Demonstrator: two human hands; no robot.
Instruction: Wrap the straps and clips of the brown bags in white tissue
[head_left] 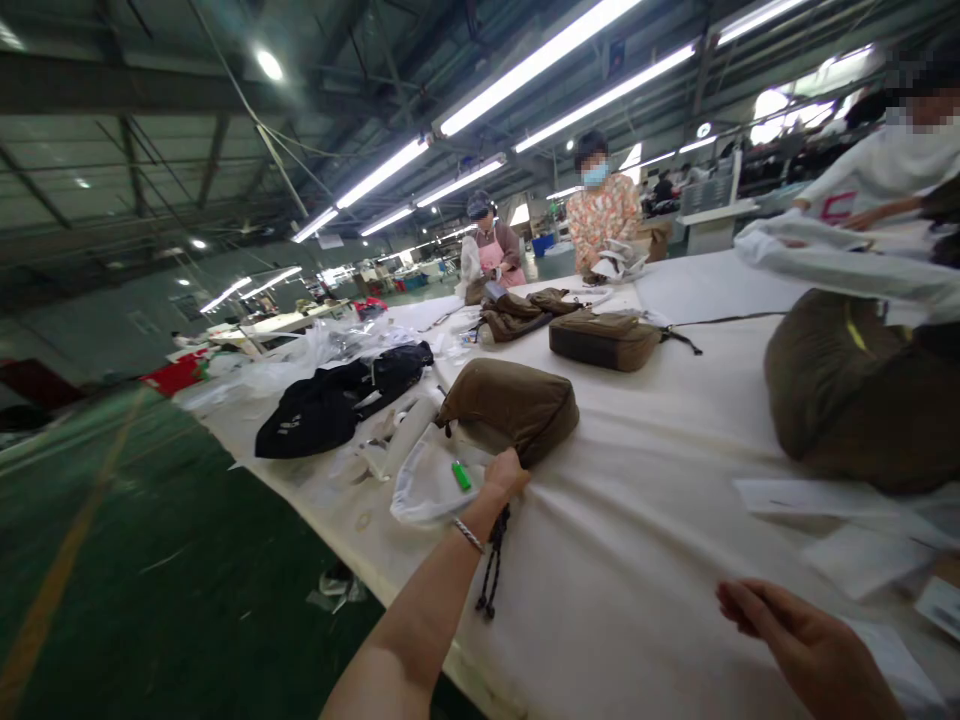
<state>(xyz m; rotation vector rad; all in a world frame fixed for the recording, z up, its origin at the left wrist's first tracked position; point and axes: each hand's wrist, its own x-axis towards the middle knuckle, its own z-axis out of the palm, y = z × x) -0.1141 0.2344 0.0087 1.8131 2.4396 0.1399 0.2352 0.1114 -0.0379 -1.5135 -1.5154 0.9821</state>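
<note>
My left hand (505, 474) reaches out over the white table (637, 540) and touches the near edge of a brown fabric bag (514, 405); its fingers curl under the bag and are mostly hidden. A black braided cord (493, 565) dangles below my left wrist, which bears a silver bracelet. Beside that hand lie a green lighter (460, 476) and a clear plastic bag (427, 485). At the lower right, my right hand (802, 645) hovers over the table with fingers held together and lightly bent, holding nothing.
More brown bags (604, 338) and a large brown bundle (855, 390) lie on the table, with a black garment (337, 400) at the left edge. Three other people (602, 215) work at the far side. Green floor runs along the left.
</note>
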